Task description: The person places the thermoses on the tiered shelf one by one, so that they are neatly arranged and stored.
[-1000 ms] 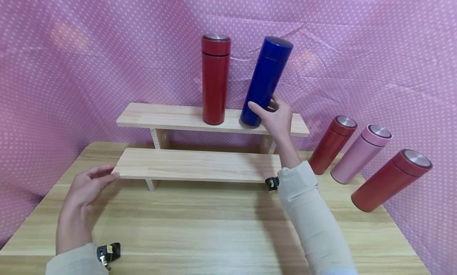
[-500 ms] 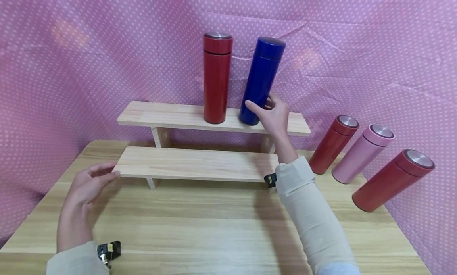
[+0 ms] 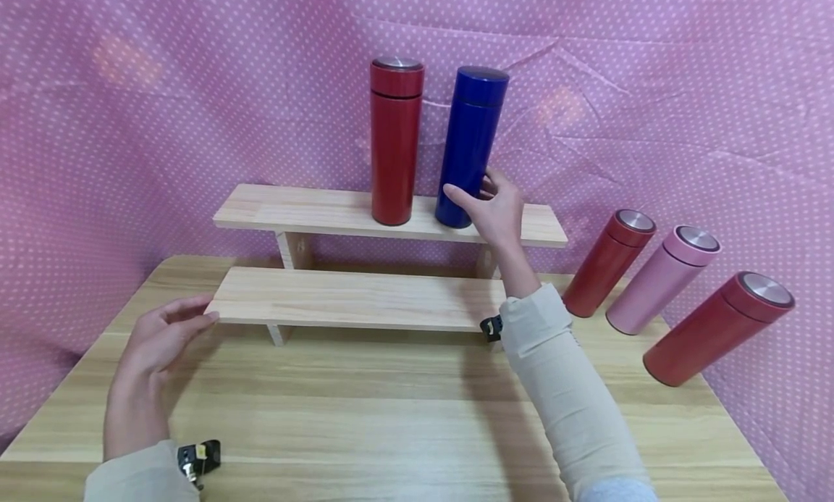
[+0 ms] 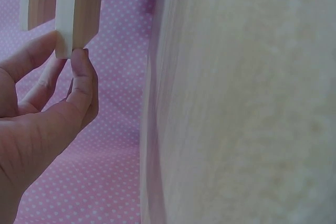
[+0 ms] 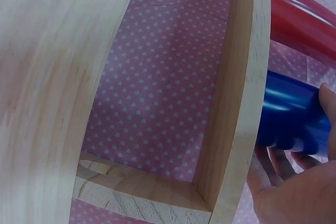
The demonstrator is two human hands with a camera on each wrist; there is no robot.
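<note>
My right hand (image 3: 500, 211) grips a blue thermos bottle (image 3: 470, 143) low on its body, thumb in front and fingers behind. The bottle's base meets the upper wooden shelf (image 3: 300, 208), and it leans slightly right. Just left of it stands a red thermos (image 3: 396, 147), upright on the same board. My left hand (image 3: 159, 339) pinches the left end of the lower wooden shelf (image 3: 358, 299) between thumb and fingers; the left wrist view shows the fingertips on the board's corner (image 4: 65, 45). In the right wrist view the fingers curl under the blue bottle (image 5: 294, 111).
On the table (image 3: 326, 437) at the right stand a red thermos (image 3: 606, 266), a pink thermos (image 3: 661, 281) and another red thermos (image 3: 717, 329). A pink dotted cloth (image 3: 260, 89) hangs behind and at both sides.
The blue thermos has tipped leftward, closer to upright, its top nearing the red one while its base stays on the upper shelf. My right hand shifted slightly left; my left hand kept its hold.
</note>
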